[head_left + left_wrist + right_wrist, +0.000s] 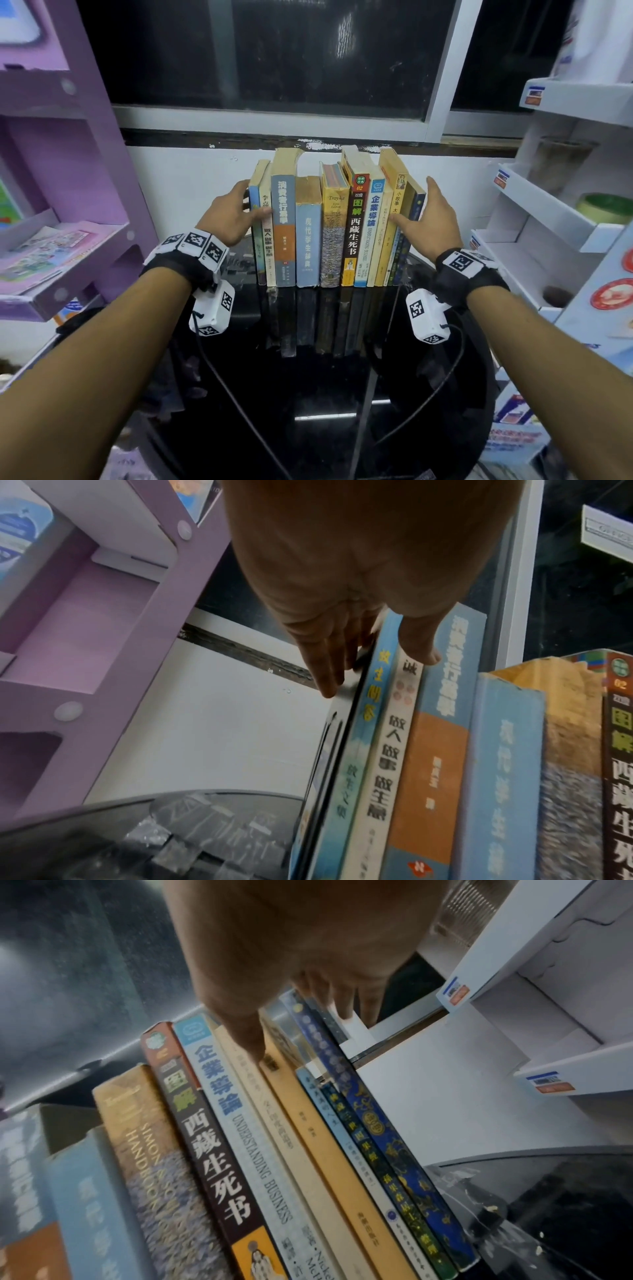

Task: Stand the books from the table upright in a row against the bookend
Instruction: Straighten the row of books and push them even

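Observation:
A row of several books (329, 226) stands upright, spines toward me, at the back of the black glossy table (308, 394). My left hand (245, 207) is at the row's left end. Its straight fingers (325, 674) press on a thin black bookend (334, 737) beside the light blue book (373, 702), and its thumb lies across the first spines. My right hand (423, 212) is at the right end. Its fingers (346, 1004) lie flat against the outer dark blue book (387, 1139), and its thumb touches the yellow spine (308, 1123). The thin right-end books lean slightly outward.
A purple shelf unit (68, 171) with leaflets stands close on the left. A white shelf unit (565, 212) stands close on the right. Behind the books are a white wall and a dark window (274, 51). The table's near part shows only reflections and my wrist cables.

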The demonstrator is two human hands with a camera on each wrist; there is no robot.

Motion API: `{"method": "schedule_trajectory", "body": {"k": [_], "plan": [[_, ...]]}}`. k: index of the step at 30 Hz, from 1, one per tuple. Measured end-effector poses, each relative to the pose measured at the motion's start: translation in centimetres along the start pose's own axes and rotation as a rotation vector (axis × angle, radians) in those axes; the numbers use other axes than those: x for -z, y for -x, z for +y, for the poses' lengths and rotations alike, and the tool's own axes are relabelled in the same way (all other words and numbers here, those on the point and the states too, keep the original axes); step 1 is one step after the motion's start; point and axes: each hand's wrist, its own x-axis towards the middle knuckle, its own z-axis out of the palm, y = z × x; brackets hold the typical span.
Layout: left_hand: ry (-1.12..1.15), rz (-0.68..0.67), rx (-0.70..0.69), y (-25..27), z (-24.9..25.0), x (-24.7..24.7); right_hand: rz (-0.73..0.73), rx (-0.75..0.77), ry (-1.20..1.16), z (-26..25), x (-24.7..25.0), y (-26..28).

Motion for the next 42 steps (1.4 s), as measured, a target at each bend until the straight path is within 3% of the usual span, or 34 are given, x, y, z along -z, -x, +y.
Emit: {"method": "schedule_trajectory", "body": {"k": [3, 5, 11, 17, 25, 33, 42], "plan": [[0.006, -0.018, -0.016, -0.4, 0.0, 0.9, 0.164, 0.199, 0.166, -1.3, -0.1, 0.0], [0.018, -0.020, -0.021, -0.7, 0.0, 1.2, 0.170, 0.413, 0.292, -3.0, -0.5, 0.4], [0.061, -0.009, -0.059, -1.7, -0.1, 1.9, -0.100, 1.030, 0.678, -7.0, -5.3, 2.6], [0.092, -0.031, -0.104, -2.6, -0.8, 1.7, -0.279, 1.322, 0.858, -7.3, -10.6, 3.1], [0.031, -0.057, -0.321, -3.6, -2.5, 0.7, -0.321, 1.474, 0.942, -7.2, -14.9, 2.0], [-0.082, -0.012, -0.409, -4.9, -3.7, 0.6, -0.256, 1.556, 0.996, -6.9, -15.7, 0.4], [-0.053, 0.018, -0.428, -4.7, -3.9, 0.2, -0.264, 1.573, 0.986, -6.6, -16.2, -0.1]]}}
